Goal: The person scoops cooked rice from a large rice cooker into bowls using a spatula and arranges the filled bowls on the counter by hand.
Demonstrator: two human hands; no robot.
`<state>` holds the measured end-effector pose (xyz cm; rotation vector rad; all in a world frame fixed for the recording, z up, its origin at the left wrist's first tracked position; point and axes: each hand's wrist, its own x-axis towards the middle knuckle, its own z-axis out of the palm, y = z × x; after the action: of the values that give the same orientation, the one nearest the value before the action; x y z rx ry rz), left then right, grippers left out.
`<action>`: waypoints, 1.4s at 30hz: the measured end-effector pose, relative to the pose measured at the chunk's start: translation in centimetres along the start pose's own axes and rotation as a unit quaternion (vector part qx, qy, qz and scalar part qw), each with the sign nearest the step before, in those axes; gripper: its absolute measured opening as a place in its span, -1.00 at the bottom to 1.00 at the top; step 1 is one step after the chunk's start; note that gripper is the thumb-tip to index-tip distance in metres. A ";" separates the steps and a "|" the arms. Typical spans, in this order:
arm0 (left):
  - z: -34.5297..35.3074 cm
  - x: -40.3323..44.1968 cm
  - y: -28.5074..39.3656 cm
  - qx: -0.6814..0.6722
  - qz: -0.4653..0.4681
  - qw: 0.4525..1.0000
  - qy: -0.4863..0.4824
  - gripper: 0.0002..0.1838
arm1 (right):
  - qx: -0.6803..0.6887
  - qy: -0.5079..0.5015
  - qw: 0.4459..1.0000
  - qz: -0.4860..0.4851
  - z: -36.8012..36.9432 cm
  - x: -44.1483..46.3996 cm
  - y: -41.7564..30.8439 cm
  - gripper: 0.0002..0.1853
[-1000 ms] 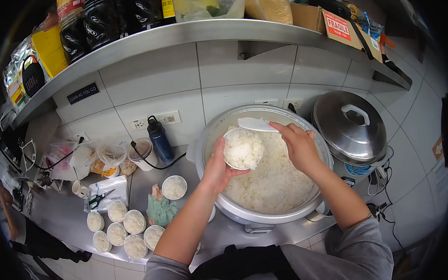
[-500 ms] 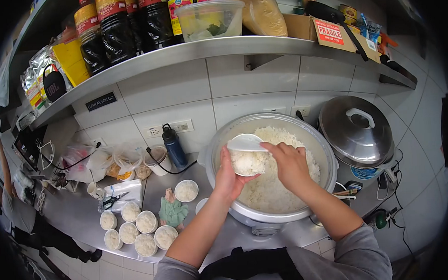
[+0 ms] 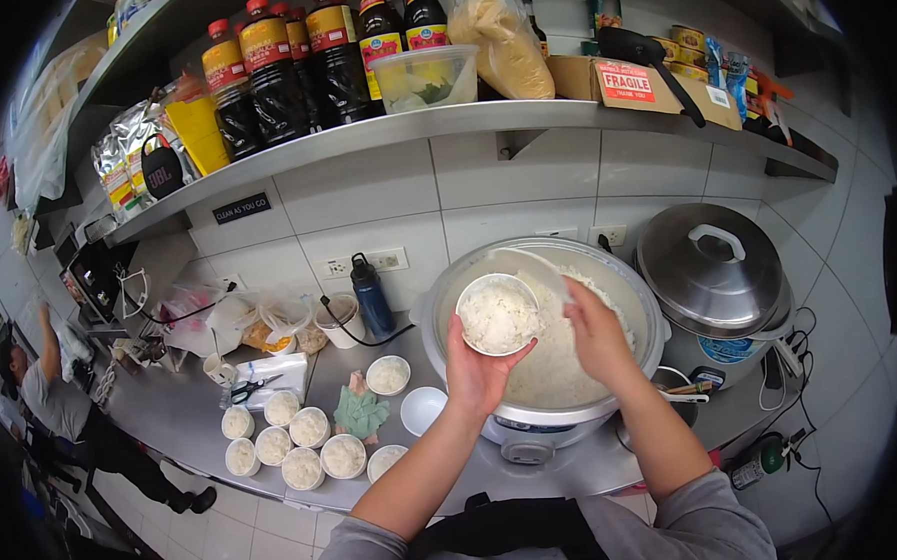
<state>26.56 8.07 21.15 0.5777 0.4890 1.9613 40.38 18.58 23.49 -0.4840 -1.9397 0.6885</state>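
My left hand (image 3: 481, 371) holds a white bowl of rice (image 3: 498, 316) over the large round cooker (image 3: 651, 336). Rice fills the bowl and mounds a little at its middle. My right hand (image 3: 599, 335) grips a white paddle (image 3: 528, 264), smeared by motion, just above the bowl's right rim. More rice (image 3: 553, 371) lies in the cooker below. On the steel counter to the left stand several cups of rice (image 3: 309, 426), one cup (image 3: 388, 375) apart from them near a green cloth (image 3: 361, 411). A white bowl (image 3: 423, 409) sits beside the cooker.
A lidded pot (image 3: 710, 269) stands right of the cooker. Behind are a blue bottle (image 3: 371, 295), a white tub (image 3: 341, 323) and plastic bags. Scissors (image 3: 256, 388) lie on a plastic packet. Sauce bottles line the shelf (image 3: 402, 129) above. At far left is another person (image 3: 63, 397).
The paddle has lifted off the rice in the bowl towards the upper right. The camera view has tilted up and turned left, showing more shelf and the white bowl.
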 end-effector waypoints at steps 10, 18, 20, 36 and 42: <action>2.7 -1.2 -3.2 -0.009 0.103 0.990 0.095 -0.41 | -0.179 -0.057 0.981 -0.053 -2.0 -1.6 -3.3 -0.52; 3.1 -1.5 -4.0 0.026 0.165 0.980 0.107 -0.46 | -0.274 -0.058 0.958 -0.068 -1.2 -3.9 -4.0 -0.52; 2.6 -1.6 -3.3 0.055 0.162 0.978 0.120 -0.45 | -0.238 -0.028 0.968 -0.073 -2.6 -2.8 -4.8 -0.56; -0.8 -2.7 0.7 0.161 0.065 0.974 0.145 -0.45 | -0.186 -0.180 0.964 -0.057 -2.6 -0.1 -4.6 -0.69; -2.6 -3.8 2.3 0.047 0.032 0.975 0.216 -0.40 | -0.039 -0.134 0.982 0.126 0.5 -2.4 -0.6 -0.51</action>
<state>24.90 3.43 19.65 0.2212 0.8445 2.1409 40.99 16.62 22.11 -0.7254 -2.1868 0.8784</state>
